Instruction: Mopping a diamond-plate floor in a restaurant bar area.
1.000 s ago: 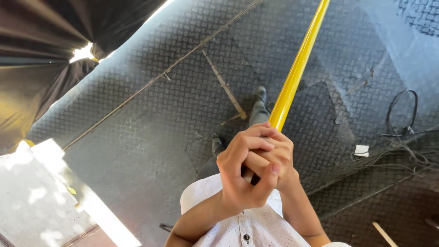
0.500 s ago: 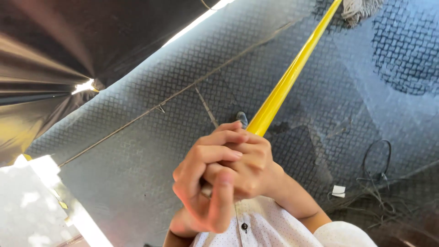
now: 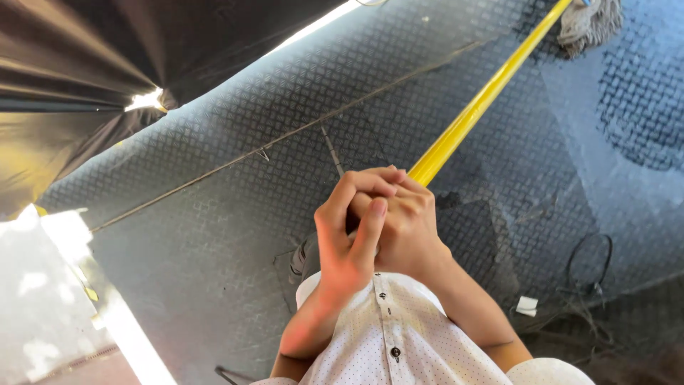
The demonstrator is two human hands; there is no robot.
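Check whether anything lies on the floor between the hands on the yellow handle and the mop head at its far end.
Nothing visible does. Both hands, left hand and right hand, already grip the yellow handle, which runs unobstructed over the checker-plate floor to the mop head. The black cable and white scrap lie off to the side.

Hard daylight comes in from about nine o'clock, burning a patch of ground (image 3: pixel 50 299) at eight o'clock to featureless white. A bright slit glares through the dark canopy (image 3: pixel 85 64) at ten o'clock, whose underside stays dim. The tread-plate floor (image 3: pixel 235 214) sits in even shade, crisp at centre. The left hand (image 3: pixel 349 235), closest to the lens, looks slightly soft, and the frame is tilted.
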